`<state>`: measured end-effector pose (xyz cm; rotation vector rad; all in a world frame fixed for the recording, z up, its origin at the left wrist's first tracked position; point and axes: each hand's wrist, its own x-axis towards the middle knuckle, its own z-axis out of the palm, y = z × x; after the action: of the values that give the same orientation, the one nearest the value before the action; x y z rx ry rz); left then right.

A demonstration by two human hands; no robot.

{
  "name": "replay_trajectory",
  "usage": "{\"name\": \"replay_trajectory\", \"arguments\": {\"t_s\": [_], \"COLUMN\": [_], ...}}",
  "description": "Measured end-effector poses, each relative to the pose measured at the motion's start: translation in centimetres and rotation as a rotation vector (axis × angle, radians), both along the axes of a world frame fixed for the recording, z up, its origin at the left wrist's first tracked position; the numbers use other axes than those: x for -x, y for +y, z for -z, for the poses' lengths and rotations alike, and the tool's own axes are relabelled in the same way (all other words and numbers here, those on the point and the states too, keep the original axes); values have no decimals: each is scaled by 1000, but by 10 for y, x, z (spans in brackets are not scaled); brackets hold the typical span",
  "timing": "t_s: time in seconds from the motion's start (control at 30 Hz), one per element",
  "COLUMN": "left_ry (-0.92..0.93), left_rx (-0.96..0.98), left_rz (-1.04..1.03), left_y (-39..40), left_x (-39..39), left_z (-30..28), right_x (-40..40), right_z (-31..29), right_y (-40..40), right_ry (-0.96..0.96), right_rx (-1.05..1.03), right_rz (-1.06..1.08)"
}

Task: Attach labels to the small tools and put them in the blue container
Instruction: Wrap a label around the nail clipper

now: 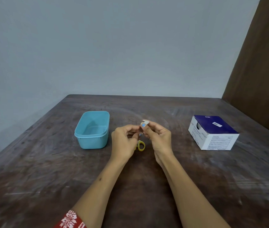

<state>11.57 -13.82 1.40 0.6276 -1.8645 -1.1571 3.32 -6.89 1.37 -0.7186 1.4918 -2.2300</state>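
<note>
Small tool: scissors (140, 145) with yellow loop handles; only one rounded plastic loop shows clearly, below and between the hands. The blades run up behind the fingers and are hidden.
Tool position: held above the table's middle, between the blue container and the box, touching neither.
Label: a small pale piece (145, 123), whitish and flat, sits at the fingertips at the top of the hands. Whether it is already stuck to the tool cannot be told.
Left hand (124, 140): curled, fingers closed around the scissors near the handle loop.
Right hand (158, 137): fingers bent, thumb and fingertips pinched on the pale label; nails painted light blue.
Hands together: they meet at the fingertips, knuckles turned outward.
Blue container (92, 130): light turquoise plastic tub, rectangular with rounded corners and a raised lip, smooth and slightly glossy. It is open, with nothing seen inside, and stands on the table left of the hands.
Box (212, 132): cardboard carton with a dark blue top and white printed sides, sharp-edged, resting well to the right; the print is too small to read.
Table (48, 186): dark brown wood, worn, with pale scuffs and streaks over a dull surface.
Sleeve (71, 219): red cloth with a white pattern at the left forearm.
Wall (97, 46): plain, matte, grey-blue.
</note>
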Motion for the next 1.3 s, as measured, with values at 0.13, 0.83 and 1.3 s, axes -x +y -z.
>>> {"name": "replay_trajectory", "arguments": {"t_s": [0.13, 0.83, 1.3], "left_ry": [12, -17, -26], "left_rx": [10, 53, 53], "left_rz": [-1, -16, 1], "left_y": [1, -2, -1], "left_x": [-2, 1, 1], "left_z": [-1, 5, 7], "right_x": [1, 4, 5], "right_z": [-1, 0, -2], "right_y": [0, -1, 0], "right_ry": [-88, -116, -209], "right_rx": [23, 30, 80], "right_rz": [-51, -36, -24]}}
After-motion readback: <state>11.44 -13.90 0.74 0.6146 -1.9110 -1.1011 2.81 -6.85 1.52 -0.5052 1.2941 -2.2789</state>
